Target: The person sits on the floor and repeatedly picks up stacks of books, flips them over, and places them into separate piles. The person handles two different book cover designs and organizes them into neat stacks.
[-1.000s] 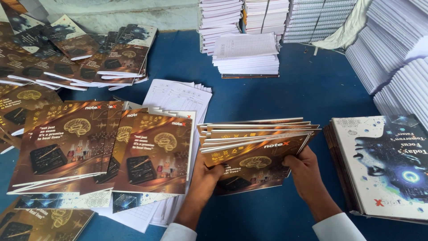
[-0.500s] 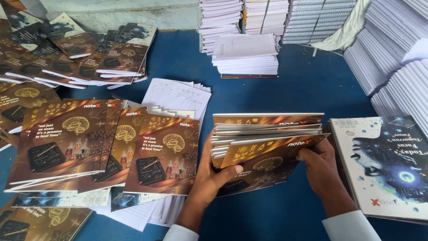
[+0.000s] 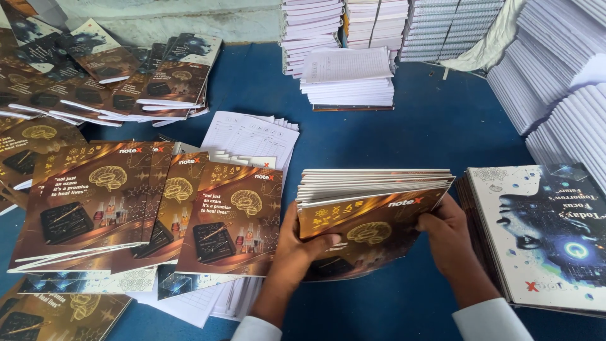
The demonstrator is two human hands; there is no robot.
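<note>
Two hands grip one stack of brown-covered notebooks (image 3: 372, 208) at lower centre of the frame, held tilted on the blue bench (image 3: 429, 132). The left hand (image 3: 300, 243) clasps its left edge, thumb over the top cover, fingers clenched beneath; the right hand (image 3: 449, 237) grasps the right edge. Just left lie fanned brown notebooks (image 3: 158, 208). At the right edge rests a pile with white-and-blue covers (image 3: 543, 233). White page stacks (image 3: 347, 79) stand at the upper centre.
</note>
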